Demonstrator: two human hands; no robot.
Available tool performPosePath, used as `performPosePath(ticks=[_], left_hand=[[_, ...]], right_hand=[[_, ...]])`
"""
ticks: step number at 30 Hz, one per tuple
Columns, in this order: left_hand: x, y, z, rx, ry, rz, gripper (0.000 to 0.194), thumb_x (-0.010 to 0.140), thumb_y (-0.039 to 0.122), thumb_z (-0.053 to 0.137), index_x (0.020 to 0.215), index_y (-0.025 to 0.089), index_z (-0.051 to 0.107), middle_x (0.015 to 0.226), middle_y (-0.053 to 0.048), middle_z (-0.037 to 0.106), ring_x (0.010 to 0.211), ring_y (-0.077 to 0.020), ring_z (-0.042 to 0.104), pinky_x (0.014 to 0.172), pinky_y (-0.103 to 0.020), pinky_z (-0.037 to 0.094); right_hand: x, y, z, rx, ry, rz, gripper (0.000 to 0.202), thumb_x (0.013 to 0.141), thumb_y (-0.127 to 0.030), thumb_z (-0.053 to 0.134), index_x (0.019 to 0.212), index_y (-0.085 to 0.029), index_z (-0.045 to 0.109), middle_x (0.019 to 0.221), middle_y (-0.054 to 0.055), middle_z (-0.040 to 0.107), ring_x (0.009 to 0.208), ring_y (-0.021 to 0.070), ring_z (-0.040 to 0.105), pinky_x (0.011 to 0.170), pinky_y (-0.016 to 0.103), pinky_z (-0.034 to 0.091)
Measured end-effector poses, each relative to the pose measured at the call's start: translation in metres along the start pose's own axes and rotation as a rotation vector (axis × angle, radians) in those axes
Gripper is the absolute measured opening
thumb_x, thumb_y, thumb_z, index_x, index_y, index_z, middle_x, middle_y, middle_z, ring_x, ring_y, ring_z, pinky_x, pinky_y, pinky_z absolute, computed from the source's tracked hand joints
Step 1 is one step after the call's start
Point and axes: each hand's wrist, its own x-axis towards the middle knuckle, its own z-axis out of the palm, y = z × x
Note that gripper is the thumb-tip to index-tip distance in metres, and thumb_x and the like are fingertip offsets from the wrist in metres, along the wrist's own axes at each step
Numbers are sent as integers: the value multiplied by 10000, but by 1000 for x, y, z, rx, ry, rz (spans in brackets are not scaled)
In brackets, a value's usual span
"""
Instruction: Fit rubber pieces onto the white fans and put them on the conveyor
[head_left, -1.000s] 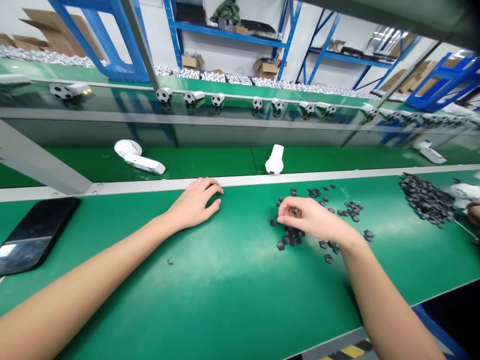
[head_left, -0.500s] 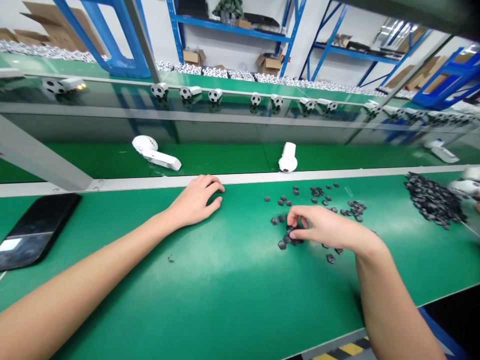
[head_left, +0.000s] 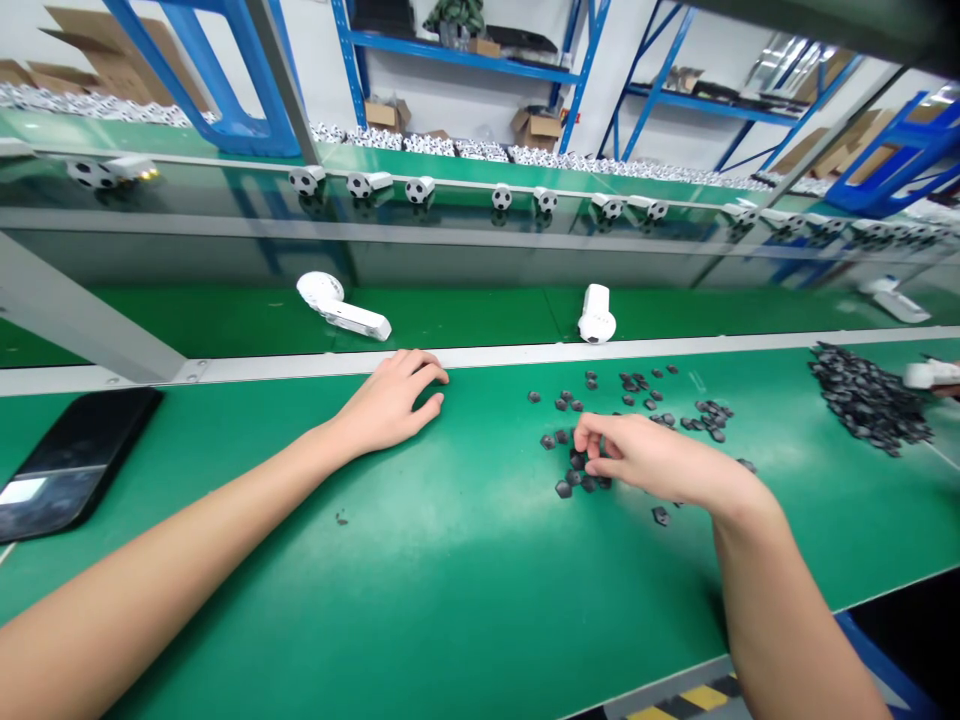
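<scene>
My left hand [head_left: 394,400] lies on the green bench top [head_left: 420,600] by its back edge, fingers spread and holding nothing. My right hand [head_left: 626,448] is bent down over a loose group of small black five-sided pieces [head_left: 574,478]. Its thumb and fingers come together around one small black piece [head_left: 577,459]; the hand partly hides the contact. More black pieces [head_left: 636,383] lie scattered behind and beside this hand. Beyond the bench, a white ball-headed part with an arm [head_left: 345,308] and another white part [head_left: 597,315] lie on the green belt [head_left: 480,315].
A large heap of black pieces [head_left: 870,400] sits at the right, where another person's hand [head_left: 946,388] holds a white part. A black phone [head_left: 75,460] lies at left. Football-patterned parts [head_left: 420,190] line the farther belt. A metal post [head_left: 90,310] rises at left.
The white parts on the near belt have shifted right, while the football parts on the farther belt have shifted left. My right thumb has moved slightly; my left hand is still.
</scene>
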Motion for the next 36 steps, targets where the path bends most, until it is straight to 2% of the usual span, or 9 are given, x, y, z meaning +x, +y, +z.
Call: performPosePath(ticks=[4,9,19,22,25,27,29,32,36], left_hand=[[0,0,0,-1,-1,2,269,1003,374,495,1182,223,628,1317,-108,598,1230,-320,536,1097,-528,432],[0,2,-1,-27,9,-2,267,996,374,494,1175,234,635,1314,-102,601,1227,-322,540,1102,-530,424],[0,2,-3,-83,6,-24,289,995,424,517,1168,233,649,1315,-103,617,1231,-326,547,1116,-552,414],[2,2,-9,-391,47,-109,394,999,558,510,1175,234,650,1301,-104,655,1244,-322,581,1117,-544,436],[2,8,-16,-931,108,-254,700,1017,728,219,1311,215,595,1416,-146,631,1323,-331,592,1072,-519,505],[2,16,-18,-1236,71,-300,884,979,775,18,1410,206,539,1518,-161,569,1395,-344,557,1086,-535,504],[1,25,-17,-1445,-25,-312,964,941,812,-37,1458,216,516,1564,-150,537,1443,-350,517,1128,-559,472],[-1,33,-14,-1595,-116,-321,921,950,819,13,1503,266,499,1615,-95,495,1506,-333,446,1175,-568,420],[-1,32,-14,-1616,-130,-319,872,962,808,15,1582,329,399,1675,-38,411,1553,-292,378,1216,-546,367]], right_hand=[[2,-2,-1,82,-38,-21,94,948,-298,601,1021,-247,632,830,14,730,759,202,649,662,299,464],[5,1,-1,52,-23,0,111,928,-327,626,980,-244,677,792,14,712,718,196,620,625,288,441],[5,-2,-1,3,-11,-63,97,946,-302,613,971,-261,697,827,7,709,740,189,609,651,285,436],[5,-3,-2,-9,-6,-77,109,950,-315,607,964,-263,702,826,10,705,741,194,606,656,291,429],[6,-1,-1,-21,-12,-84,125,953,-325,595,972,-268,705,820,14,708,745,206,615,651,299,421],[7,2,0,-23,-23,-90,129,957,-331,587,987,-275,700,824,15,709,746,213,622,645,304,419],[9,5,2,-21,-37,-93,123,962,-336,583,993,-284,690,827,8,707,751,215,627,648,307,424],[11,10,4,-11,-55,-90,119,973,-343,576,1021,-299,675,827,-3,698,753,215,628,658,310,433],[12,14,5,-11,-53,-77,113,979,-353,571,1007,-302,668,831,0,689,759,216,618,671,312,440]])
